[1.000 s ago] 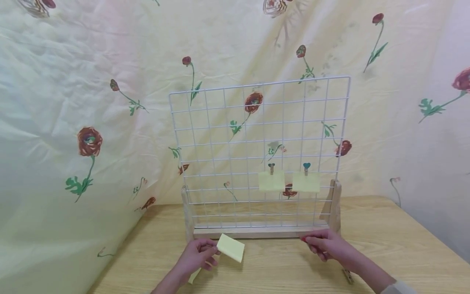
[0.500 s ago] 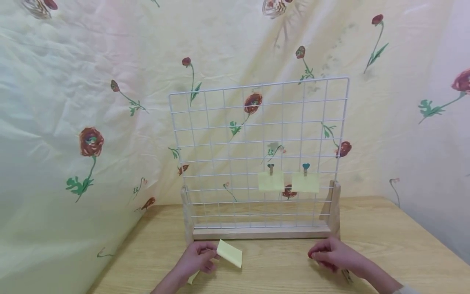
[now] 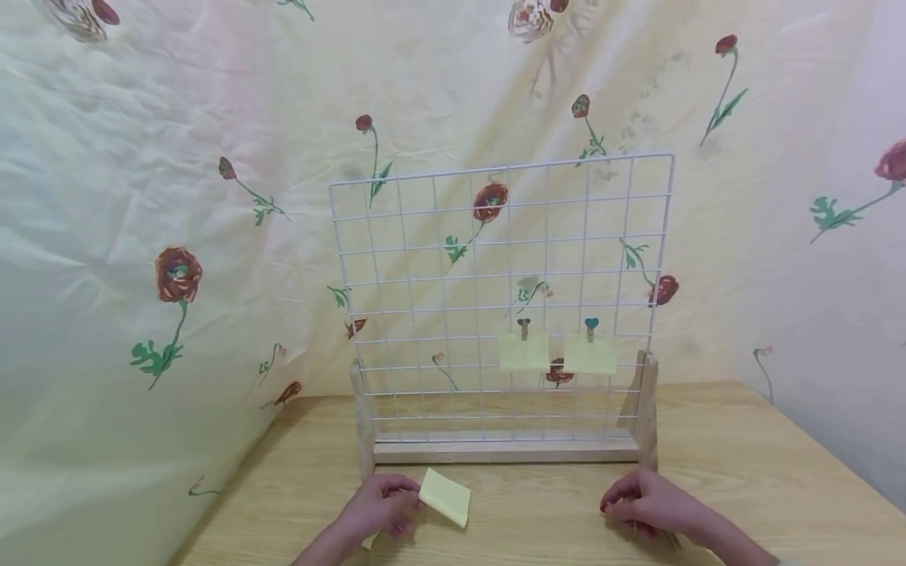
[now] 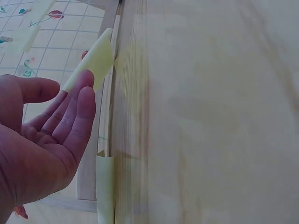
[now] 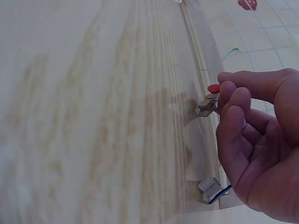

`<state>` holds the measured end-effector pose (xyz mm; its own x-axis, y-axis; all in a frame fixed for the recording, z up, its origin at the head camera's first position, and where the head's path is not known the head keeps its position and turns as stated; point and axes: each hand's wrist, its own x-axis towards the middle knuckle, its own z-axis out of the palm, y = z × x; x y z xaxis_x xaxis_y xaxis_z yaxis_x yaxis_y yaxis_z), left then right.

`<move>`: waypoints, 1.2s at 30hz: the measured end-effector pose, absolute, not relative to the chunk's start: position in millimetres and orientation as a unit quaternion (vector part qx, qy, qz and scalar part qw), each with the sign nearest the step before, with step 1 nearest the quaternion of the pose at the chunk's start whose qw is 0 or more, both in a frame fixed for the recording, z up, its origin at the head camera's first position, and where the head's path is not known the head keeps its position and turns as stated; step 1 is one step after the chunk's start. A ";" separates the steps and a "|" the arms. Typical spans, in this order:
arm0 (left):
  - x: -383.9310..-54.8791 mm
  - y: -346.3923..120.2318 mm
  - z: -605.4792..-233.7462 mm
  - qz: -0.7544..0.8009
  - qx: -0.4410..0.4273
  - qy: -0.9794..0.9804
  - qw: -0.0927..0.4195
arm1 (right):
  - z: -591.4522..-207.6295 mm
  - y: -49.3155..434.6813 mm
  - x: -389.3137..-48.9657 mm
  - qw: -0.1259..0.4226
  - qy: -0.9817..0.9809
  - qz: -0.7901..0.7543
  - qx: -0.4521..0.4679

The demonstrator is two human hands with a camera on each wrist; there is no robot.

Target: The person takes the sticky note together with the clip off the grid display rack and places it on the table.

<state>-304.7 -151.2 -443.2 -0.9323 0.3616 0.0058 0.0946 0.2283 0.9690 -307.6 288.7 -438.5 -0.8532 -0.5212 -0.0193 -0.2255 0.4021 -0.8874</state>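
My left hand [image 3: 382, 507] pinches a pale yellow sticky note [image 3: 446, 497] by its edge, raised above the wooden table; the left wrist view shows this note [image 4: 96, 60] slightly curled. Under that hand lies another yellow note [image 4: 105, 186], mostly covered in the head view. Between thumb and forefinger, my right hand [image 3: 654, 507] holds a small wooden clothespin [image 5: 208, 105] with a red end, just over the tabletop. A second clothespin [image 5: 212, 189] with a blue edge lies on the table below the right hand.
Beyond the hands stands a white wire grid [image 3: 502, 167] in a wooden base [image 3: 506, 453]. Two yellow notes, one left [image 3: 524, 358] and one right [image 3: 600, 360], hang from it by clothespins with heart-shaped tops. Flowered cloth [image 3: 297, 102] encloses the table [image 3: 722, 448].
My right hand has moved toward me and a little right with the clothespin. The left hand stays nearly in place; its note tipped and came back up. The head view has shifted slightly.
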 end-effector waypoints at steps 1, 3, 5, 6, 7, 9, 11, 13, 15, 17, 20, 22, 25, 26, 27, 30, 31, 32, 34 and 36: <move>-304.2 -151.2 -443.4 0.601 0.147 0.778 0.110 | -438.8 288.5 -307.1 0.147 0.825 -0.497 -0.226; -303.2 -150.9 -443.4 0.595 0.147 0.782 0.111 | -439.5 288.2 -306.5 0.138 0.829 -0.493 -0.227; -302.0 -150.6 -442.8 0.591 0.148 0.785 0.112 | -440.6 288.2 -306.3 0.129 0.835 -0.485 -0.225; -301.5 -150.8 -442.5 0.588 0.150 0.787 0.112 | -441.1 288.2 -306.4 0.124 0.840 -0.479 -0.223; -301.0 -150.7 -442.0 0.585 0.151 0.789 0.112 | -441.6 288.2 -306.2 0.117 0.843 -0.475 -0.223; -300.2 -150.5 -441.0 0.581 0.153 0.792 0.112 | -442.5 288.3 -306.1 0.107 0.853 -0.463 -0.217; -299.7 -150.5 -440.1 0.577 0.156 0.794 0.111 | -442.7 288.0 -305.9 0.098 0.858 -0.456 -0.214; -299.3 -150.3 -439.3 0.575 0.156 0.796 0.109 | -442.5 287.4 -305.8 0.089 0.862 -0.451 -0.213; -299.2 -150.4 -438.7 0.572 0.158 0.798 0.108 | -442.3 286.8 -306.3 0.084 0.863 -0.449 -0.215; -299.2 -150.7 -438.5 0.569 0.160 0.800 0.107 | -441.9 286.2 -306.8 0.080 0.863 -0.448 -0.220; -299.2 -151.5 -438.2 0.566 0.160 0.801 0.111 | -441.6 285.7 -307.5 0.078 0.863 -0.447 -0.224; -298.9 -151.8 -438.2 0.566 0.160 0.800 0.114 | -441.8 285.6 -307.6 0.076 0.865 -0.443 -0.224; -298.0 -152.0 -438.5 0.567 0.158 0.800 0.116 | -442.8 285.6 -307.4 0.072 0.869 -0.436 -0.220; -297.6 -152.0 -438.7 0.567 0.157 0.800 0.116 | -443.2 285.7 -307.4 0.071 0.871 -0.434 -0.221; -297.2 -151.9 -439.0 0.566 0.157 0.801 0.115 | -443.5 285.6 -307.2 0.069 0.871 -0.433 -0.221; -296.7 -152.0 -439.2 0.564 0.156 0.803 0.113 | -444.0 285.6 -306.8 0.064 0.873 -0.429 -0.223; -296.6 -152.1 -439.4 0.563 0.155 0.804 0.112 | -444.2 285.6 -306.7 0.063 0.873 -0.429 -0.223; -296.5 -152.2 -439.6 0.562 0.155 0.805 0.112 | -444.5 285.6 -306.5 0.062 0.874 -0.428 -0.222; -296.4 -152.8 -439.9 0.563 0.155 0.804 0.113 | -444.9 285.6 -306.2 0.061 0.876 -0.426 -0.218; -296.5 -153.3 -439.9 0.563 0.154 0.804 0.114 | -445.0 285.6 -306.0 0.061 0.877 -0.426 -0.215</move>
<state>-296.5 -153.3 -439.9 -0.9264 0.3764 -0.0107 0.1189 0.3192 0.9402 -306.0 285.6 -445.0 -0.9000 -0.4293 0.0757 -0.3250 0.5450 -0.7729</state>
